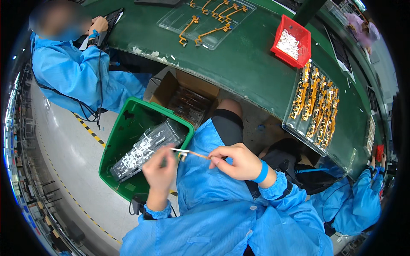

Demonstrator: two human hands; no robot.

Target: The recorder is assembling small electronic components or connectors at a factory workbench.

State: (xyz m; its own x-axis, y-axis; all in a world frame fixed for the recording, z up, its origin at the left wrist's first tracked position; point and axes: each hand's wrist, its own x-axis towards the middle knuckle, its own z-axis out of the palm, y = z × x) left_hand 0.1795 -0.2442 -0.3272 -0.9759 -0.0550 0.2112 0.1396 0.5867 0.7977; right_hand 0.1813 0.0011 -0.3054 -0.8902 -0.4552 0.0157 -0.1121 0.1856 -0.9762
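My right hand (235, 161) pinches the end of a thin orange flex cable (198, 155) between thumb and fingers, above my lap. The cable stretches leftward to a small connector end (183, 157). A narrow white strip (180, 150) lies along that end and reaches to my left fingertips. My left hand (160, 170) is curled and slightly blurred, its fingers closed at the strip's outer end. Beneath it is a green bin (112, 147) holding dark trays (164, 133) strewn with white strips.
On the green bench (239, 64) are a clear tray of flex cables (209, 25), a red box of white pieces (294, 30) and a fuller cable tray (314, 106). An open cardboard box (198, 82) stands below the bench. Co-workers in blue sit left (70, 72) and right (356, 205).
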